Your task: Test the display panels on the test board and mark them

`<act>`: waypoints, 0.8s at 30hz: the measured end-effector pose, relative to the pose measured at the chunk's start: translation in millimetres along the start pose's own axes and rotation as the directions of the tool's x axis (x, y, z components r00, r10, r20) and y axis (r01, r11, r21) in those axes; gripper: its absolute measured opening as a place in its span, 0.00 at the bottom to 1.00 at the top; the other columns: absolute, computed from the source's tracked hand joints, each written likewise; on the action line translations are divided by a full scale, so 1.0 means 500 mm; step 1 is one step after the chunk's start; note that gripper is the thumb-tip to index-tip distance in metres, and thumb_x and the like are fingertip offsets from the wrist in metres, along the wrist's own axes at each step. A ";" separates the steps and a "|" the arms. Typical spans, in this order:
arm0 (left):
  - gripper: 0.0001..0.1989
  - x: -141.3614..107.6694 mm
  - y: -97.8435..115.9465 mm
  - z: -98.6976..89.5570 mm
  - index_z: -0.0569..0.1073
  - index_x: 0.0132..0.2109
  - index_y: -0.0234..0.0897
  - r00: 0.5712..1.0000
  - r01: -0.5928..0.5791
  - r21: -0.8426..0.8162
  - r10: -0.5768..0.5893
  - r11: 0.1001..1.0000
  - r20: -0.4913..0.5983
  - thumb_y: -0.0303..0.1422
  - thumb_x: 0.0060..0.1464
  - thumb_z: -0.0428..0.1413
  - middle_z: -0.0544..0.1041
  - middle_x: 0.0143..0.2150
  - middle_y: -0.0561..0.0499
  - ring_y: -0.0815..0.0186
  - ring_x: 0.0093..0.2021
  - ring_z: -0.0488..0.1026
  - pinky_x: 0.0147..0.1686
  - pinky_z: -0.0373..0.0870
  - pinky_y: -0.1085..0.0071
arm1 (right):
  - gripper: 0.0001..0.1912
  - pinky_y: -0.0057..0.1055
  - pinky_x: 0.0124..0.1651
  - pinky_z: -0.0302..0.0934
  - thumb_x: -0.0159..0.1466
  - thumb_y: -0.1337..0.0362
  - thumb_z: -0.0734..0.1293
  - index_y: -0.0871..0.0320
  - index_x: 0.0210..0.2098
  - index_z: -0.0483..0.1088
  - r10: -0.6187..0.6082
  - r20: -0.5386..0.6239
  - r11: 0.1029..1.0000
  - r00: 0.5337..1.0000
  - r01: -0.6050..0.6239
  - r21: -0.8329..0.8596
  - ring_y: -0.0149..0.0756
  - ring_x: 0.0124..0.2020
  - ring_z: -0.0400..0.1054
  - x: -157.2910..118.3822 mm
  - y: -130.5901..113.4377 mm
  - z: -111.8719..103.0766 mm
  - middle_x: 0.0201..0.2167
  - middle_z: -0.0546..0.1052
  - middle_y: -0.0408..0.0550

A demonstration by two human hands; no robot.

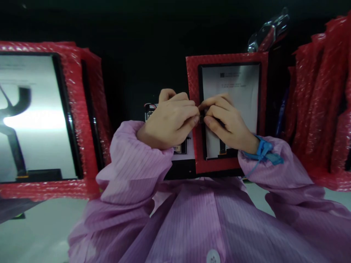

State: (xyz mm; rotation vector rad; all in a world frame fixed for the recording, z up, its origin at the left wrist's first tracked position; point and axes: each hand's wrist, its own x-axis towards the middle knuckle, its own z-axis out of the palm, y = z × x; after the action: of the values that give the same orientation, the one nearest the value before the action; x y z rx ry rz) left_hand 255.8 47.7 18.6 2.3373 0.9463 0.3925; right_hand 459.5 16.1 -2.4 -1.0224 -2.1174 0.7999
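My left hand [175, 117] is closed, thumb against curled fingers, over the left edge of a display panel [241, 98]. My right hand [225, 118] is closed too, thumb and index finger brought together at the same edge. Their fingertips meet close to one another over a small piece that is too hidden to name. The panel lies back side up, silver with a black frame, on a red bubble-wrap sheet [227, 59]. Partly beneath my left hand is a circuit board [150, 109] with red and black wires. A blue wrist strap [264, 151] circles my right wrist.
Another display panel [35, 146] with a black ribbon cable lies on red bubble wrap [74, 91] at left. Several red bubble-wrap sleeves [320, 98] stand at right, with a blue pen-like item [282, 109] beside them. A shiny metallic object [268, 31] sits behind the central panel.
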 end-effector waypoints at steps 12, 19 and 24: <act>0.15 0.000 -0.003 -0.005 0.66 0.28 0.41 0.999 0.007 -0.018 -0.006 1.000 0.041 0.35 0.63 0.45 0.72 0.27 0.51 0.56 0.39 0.70 0.50 0.56 0.52 | 0.10 0.48 0.57 0.59 0.72 0.62 0.58 0.55 0.35 0.67 0.046 0.045 0.999 0.998 -0.046 0.001 0.43 0.50 0.64 0.000 0.002 0.000 0.46 0.74 0.49; 0.13 0.000 -0.006 -0.010 0.69 0.29 0.43 0.998 -0.018 -0.047 0.020 0.999 0.051 0.36 0.60 0.48 0.73 0.26 0.51 0.56 0.39 0.71 0.53 0.56 0.50 | 0.11 0.47 0.59 0.58 0.72 0.60 0.60 0.55 0.34 0.66 0.013 0.098 0.999 0.995 -0.017 0.040 0.42 0.53 0.63 -0.002 0.007 -0.015 0.49 0.73 0.49; 0.13 -0.002 -0.013 -0.011 0.72 0.29 0.44 0.999 -0.015 -0.069 0.018 0.997 0.046 0.39 0.60 0.50 0.75 0.27 0.52 0.56 0.40 0.71 0.56 0.55 0.49 | 0.12 0.49 0.59 0.58 0.70 0.55 0.63 0.55 0.34 0.68 -0.018 0.107 1.000 0.994 0.015 0.023 0.44 0.54 0.63 -0.005 0.016 -0.016 0.51 0.73 0.49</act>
State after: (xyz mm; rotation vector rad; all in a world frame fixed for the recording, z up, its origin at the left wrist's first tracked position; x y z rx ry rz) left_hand 249.1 53.2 18.9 2.2831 0.8790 0.3702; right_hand 470.0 20.2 -4.2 -0.9687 -2.1995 0.8859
